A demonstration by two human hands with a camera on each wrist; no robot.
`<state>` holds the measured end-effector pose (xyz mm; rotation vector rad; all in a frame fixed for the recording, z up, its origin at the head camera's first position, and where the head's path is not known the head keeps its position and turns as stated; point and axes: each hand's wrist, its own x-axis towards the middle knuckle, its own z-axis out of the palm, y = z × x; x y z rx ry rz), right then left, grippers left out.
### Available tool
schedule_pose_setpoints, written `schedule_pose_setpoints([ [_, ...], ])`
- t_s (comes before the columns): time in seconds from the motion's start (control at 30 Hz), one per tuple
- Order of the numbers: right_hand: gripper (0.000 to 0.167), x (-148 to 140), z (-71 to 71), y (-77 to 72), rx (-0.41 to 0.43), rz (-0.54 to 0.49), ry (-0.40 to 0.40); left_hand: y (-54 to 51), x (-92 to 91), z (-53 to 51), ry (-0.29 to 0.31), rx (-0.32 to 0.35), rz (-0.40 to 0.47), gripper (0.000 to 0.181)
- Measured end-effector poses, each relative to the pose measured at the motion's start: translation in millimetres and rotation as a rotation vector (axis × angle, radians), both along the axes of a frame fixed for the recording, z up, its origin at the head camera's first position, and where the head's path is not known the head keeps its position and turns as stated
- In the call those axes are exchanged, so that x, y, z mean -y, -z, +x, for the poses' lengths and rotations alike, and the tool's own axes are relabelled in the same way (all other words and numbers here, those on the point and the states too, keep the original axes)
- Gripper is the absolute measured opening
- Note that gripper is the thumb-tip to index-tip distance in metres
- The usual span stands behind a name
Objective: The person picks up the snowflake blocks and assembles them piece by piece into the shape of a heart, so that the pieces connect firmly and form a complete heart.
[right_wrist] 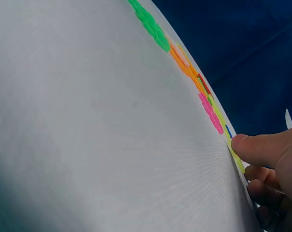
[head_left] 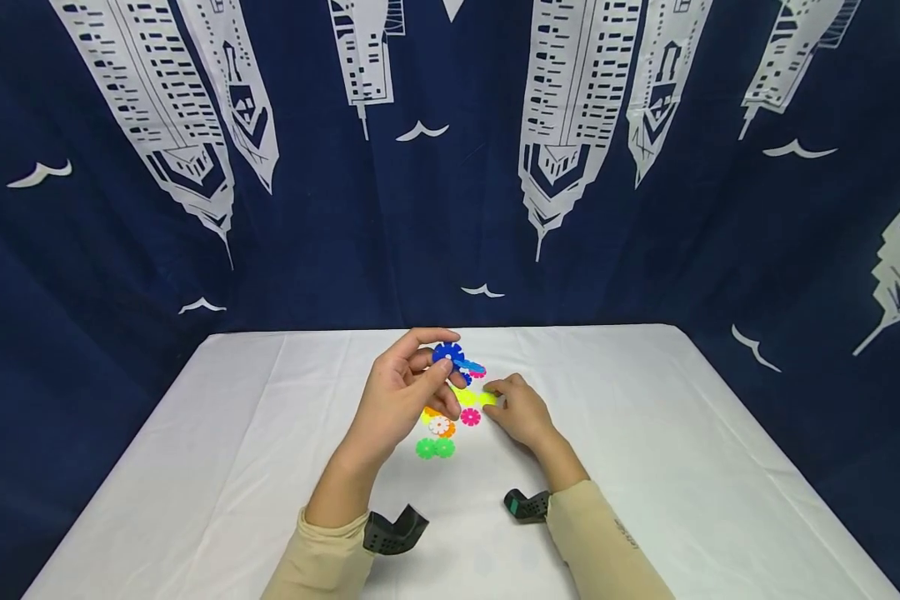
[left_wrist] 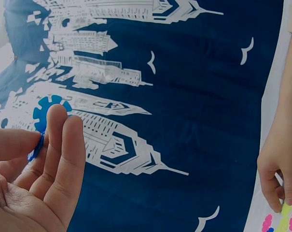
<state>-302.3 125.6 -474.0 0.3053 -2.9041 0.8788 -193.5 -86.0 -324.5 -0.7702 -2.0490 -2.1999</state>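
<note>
My left hand point(head_left: 396, 392) is raised above the table and pinches a dark blue notched snowflake disc point(head_left: 444, 352) between thumb and fingers. A lighter blue disc point(head_left: 471, 366) joins it at an angle; in the left wrist view this disc point(left_wrist: 48, 110) stands up behind the fingertips. Lower down, at the right side of the pile, my right hand point(head_left: 523, 410) has thumb and fingers on a yellow disc point(head_left: 487, 399) at the tabletop. The right wrist view shows the thumb point(right_wrist: 254, 147) against the yellow edge. Fingers partly hide that disc.
Loose discs lie between the hands: a pink disc point(head_left: 470, 417), a white disc point(head_left: 439, 425) over orange ones, and two green discs point(head_left: 426, 448) nearest me. They rest on a white-covered table point(head_left: 270, 467). A dark blue printed curtain point(head_left: 420, 225) hangs behind its far edge.
</note>
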Motion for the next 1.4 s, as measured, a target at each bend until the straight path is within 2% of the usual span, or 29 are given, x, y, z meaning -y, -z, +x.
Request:
schedule_pose_setpoints([
  [0.23,0.025,-1.3,0.3,-0.4,0.005,-0.007,-0.007,-2.2,1.0,0.8,-0.016,-0.001,-0.008,0.035],
  [0.5,0.029,-0.9,0.2,-0.8,0.007,0.008,0.005,-2.8,1.0,0.9,0.000,0.025,0.004,0.031],
  [0.83,0.031,-3.2,3.4,-7.9,0.060,-0.011,0.001,-1.3,-1.6,1.1,0.000,0.043,0.012,0.031],
  [0.93,0.024,-4.4,2.3,-9.7,0.056,-0.090,-0.027,-1.2,-3.0,1.3,-0.026,0.043,0.003,0.029],
  [1.1,0.018,-5.2,3.1,-20.2,0.024,-0.306,-0.095,0.0,-5.5,1.9,-0.071,0.046,-0.019,0.027],
  [1.4,0.010,-0.1,18.3,-64.4,-0.001,-0.691,-0.186,-1.3,-7.0,3.2,-0.011,0.073,-0.024,0.027],
])
